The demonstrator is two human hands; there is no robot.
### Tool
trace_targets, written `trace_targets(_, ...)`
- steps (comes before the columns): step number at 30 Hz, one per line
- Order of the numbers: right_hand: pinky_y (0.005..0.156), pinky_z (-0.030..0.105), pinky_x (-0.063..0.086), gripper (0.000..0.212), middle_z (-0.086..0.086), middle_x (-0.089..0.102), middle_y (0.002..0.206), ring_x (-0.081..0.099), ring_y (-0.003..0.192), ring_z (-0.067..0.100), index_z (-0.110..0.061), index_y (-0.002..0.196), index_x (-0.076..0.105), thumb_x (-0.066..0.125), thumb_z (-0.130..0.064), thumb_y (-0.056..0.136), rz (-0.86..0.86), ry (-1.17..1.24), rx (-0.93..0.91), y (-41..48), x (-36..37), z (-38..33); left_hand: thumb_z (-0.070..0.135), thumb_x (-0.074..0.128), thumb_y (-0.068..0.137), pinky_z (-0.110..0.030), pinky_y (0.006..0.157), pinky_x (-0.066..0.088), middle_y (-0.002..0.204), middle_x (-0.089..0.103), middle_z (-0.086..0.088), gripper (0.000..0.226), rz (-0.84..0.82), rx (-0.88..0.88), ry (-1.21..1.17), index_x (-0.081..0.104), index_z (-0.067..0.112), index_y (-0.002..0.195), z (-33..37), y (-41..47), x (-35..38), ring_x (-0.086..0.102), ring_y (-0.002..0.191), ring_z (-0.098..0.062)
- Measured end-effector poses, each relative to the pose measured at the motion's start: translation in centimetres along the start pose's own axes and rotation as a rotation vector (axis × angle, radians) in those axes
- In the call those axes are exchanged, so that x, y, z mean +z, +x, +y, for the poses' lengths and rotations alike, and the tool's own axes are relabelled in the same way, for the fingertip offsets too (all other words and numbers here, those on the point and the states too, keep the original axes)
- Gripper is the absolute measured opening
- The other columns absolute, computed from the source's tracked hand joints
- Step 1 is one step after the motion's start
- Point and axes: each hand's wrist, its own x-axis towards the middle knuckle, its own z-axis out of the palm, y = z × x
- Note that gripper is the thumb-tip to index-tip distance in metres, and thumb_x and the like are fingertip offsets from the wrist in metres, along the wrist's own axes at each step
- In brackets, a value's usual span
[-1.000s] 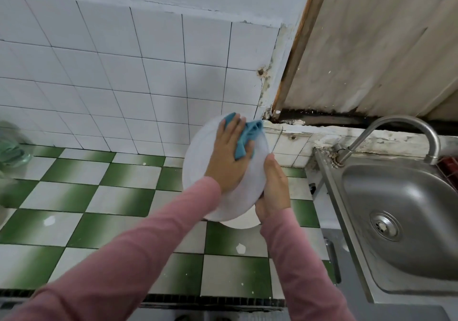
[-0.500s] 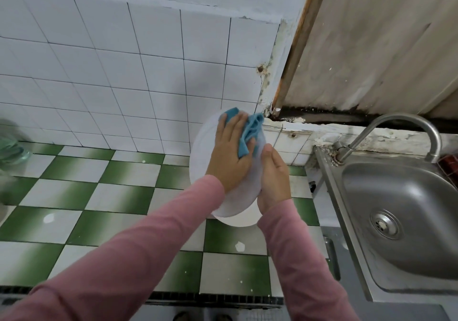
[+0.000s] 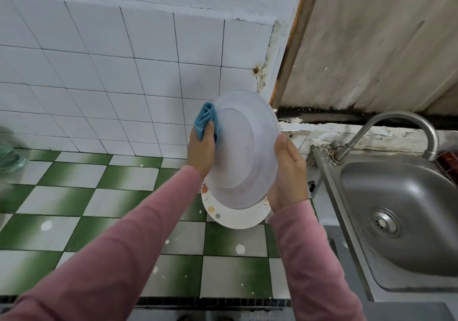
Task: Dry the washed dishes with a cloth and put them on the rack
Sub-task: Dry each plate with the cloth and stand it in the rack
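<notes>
Two hands hold a white plate (image 3: 244, 152) up on edge, its underside facing the head camera. Fingers of the left hand (image 3: 201, 147) pinch a folded blue cloth (image 3: 207, 120) against its left rim; those of the right hand (image 3: 288, 174) curl round the right rim. Below the fingers a flowered plate (image 3: 230, 215) rests on the checkered surface (image 3: 74, 196); a sink (image 3: 401, 221) lies right of them.

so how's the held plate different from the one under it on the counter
The held plate is plain white; the counter plate has flower motifs on its rim. The held plate is tilted steeply, gripped by the right hand; the counter plate lies flat, no hand on it, half hidden. Both are round and white.
</notes>
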Motion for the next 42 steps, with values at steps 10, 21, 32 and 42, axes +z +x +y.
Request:
trace_targets(10,0.1,0.039,0.053,0.03,0.004,0.071,0.121,0.066,0.115,0.023,-0.018,0.12,0.066,0.047,-0.035,0.103,0.174,0.209,-0.015,0.4,1.3,0.3,0.038,0.042,0.101,-0.034,0.121,0.026,0.159,0.026,0.004,0.052,-0.046,0.286,0.04,0.027,0.027,0.15,-6.0,-6.1,1.1,0.025,0.146,-0.01)
trace_targets(21,0.1,0.046,0.052,0.031,0.025,0.067,0.118,0.066,0.107,0.027,-0.006,0.103,0.068,0.042,-0.023,0.106,0.069,0.057,0.056,0.6,1.9,1.3,0.046,0.032,0.102,-0.047,0.123,0.015,0.161,0.022,-0.008,0.065,-0.226,0.777,0.486,0.026,0.006,0.153,-0.8,-4.0,2.1,0.009,0.152,-0.027)
trace_targets(32,0.089,0.034,0.053,0.038,0.023,0.07,0.097,0.061,0.089,0.019,-0.007,0.082,0.071,0.045,-0.02,0.106,0.083,-0.128,0.063,0.3,2.0,1.8,0.038,0.041,0.097,-0.046,0.122,0.022,0.155,0.034,-0.004,0.058,-0.236,0.682,0.502,0.036,0.012,0.149,0.3,-2.9,1.8,0.019,0.149,-0.024)
trace_targets(42,0.096,0.044,0.05,0.037,0.017,0.071,0.095,0.055,0.086,0.019,0.001,0.083,0.067,0.048,-0.023,0.104,0.086,-0.169,0.018,0.3,2.1,1.5,0.037,0.041,0.098,-0.037,0.123,0.018,0.154,0.035,-0.005,0.055,-0.211,0.555,0.468,0.037,0.015,0.148,1.3,-2.7,2.0,0.02,0.148,-0.022)
